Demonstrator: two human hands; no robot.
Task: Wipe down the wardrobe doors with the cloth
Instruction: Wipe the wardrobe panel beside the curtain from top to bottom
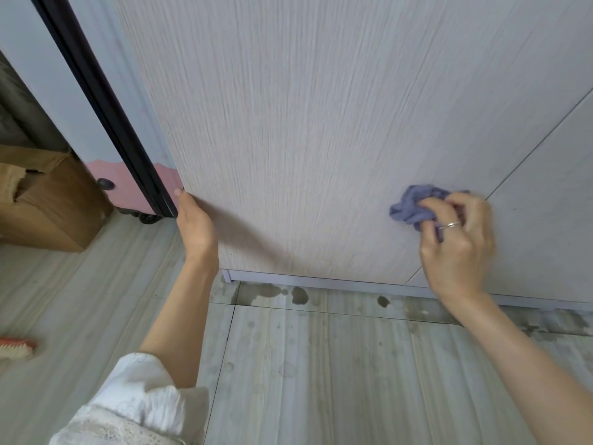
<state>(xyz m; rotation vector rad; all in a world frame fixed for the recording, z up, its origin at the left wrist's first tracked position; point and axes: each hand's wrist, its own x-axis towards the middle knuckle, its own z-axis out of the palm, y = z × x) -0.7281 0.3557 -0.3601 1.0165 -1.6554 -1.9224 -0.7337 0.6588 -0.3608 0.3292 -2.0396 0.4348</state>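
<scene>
A pale wood-grain wardrobe door (305,123) fills most of the view. My right hand (459,239) grips a bunched blue-purple cloth (414,207) and presses it against the lower right part of the door, near the seam with the neighbouring door (552,213). My left hand (194,223) holds the door's left edge low down, with its fingers hidden behind the edge and the thumb tip showing in front.
A black sliding-door frame (106,101) runs diagonally at the left, with a pink panel (128,184) behind it. A cardboard box (48,200) stands on the floor at the left. A brush (16,346) lies at the left edge. Wet spots (300,295) mark the tiled floor below the door.
</scene>
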